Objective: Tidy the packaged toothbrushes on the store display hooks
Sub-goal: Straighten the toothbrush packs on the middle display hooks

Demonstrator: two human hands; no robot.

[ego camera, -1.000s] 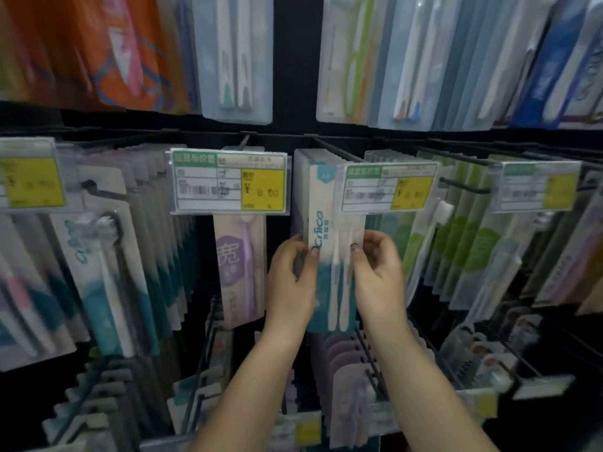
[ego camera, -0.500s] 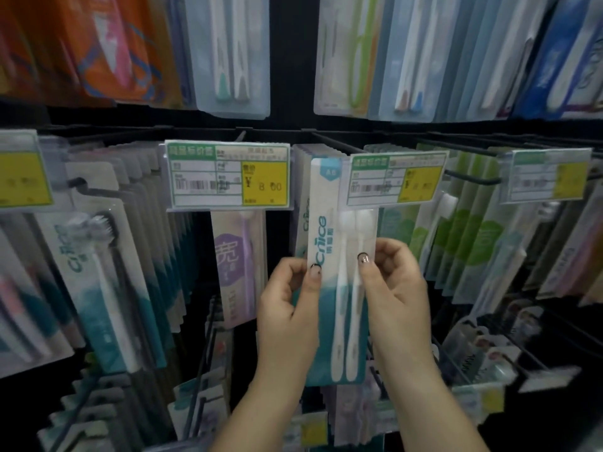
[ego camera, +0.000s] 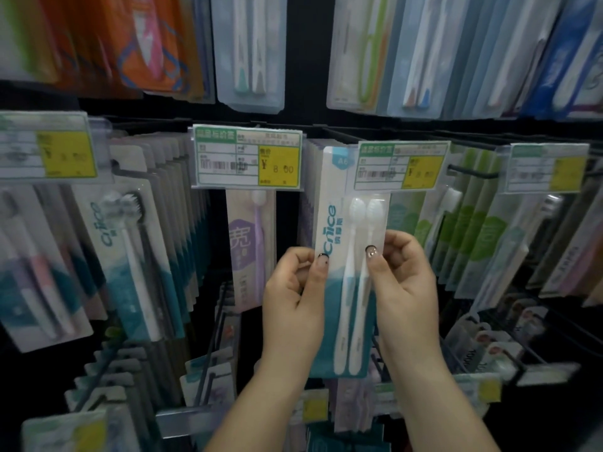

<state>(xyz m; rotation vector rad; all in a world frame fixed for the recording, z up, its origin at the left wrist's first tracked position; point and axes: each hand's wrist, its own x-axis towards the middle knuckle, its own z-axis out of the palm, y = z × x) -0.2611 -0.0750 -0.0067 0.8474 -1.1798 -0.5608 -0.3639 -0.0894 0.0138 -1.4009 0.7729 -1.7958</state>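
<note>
A white and teal toothbrush pack [ego camera: 350, 223] with two white brushes hangs upright at the front of the middle hook row, its top tucked behind a price tag [ego camera: 399, 164]. My left hand [ego camera: 295, 288] pinches its left edge with the thumb on the front. My right hand [ego camera: 404, 282] pinches its right edge the same way. More packs of the same kind stand close behind it on the hook.
A purple toothbrush pack [ego camera: 249, 246] hangs to the left under a yellow price tag [ego camera: 248, 156]. Green packs [ego camera: 473, 230] fill the hooks to the right, teal packs [ego camera: 130, 256] those to the left. Another row of packs hangs above, and lower hooks hold more.
Both hands have drawn the white and teal pack forward, away from the packs behind it, so it now hangs nearer to me with its brush heads showing below the price tag.
</note>
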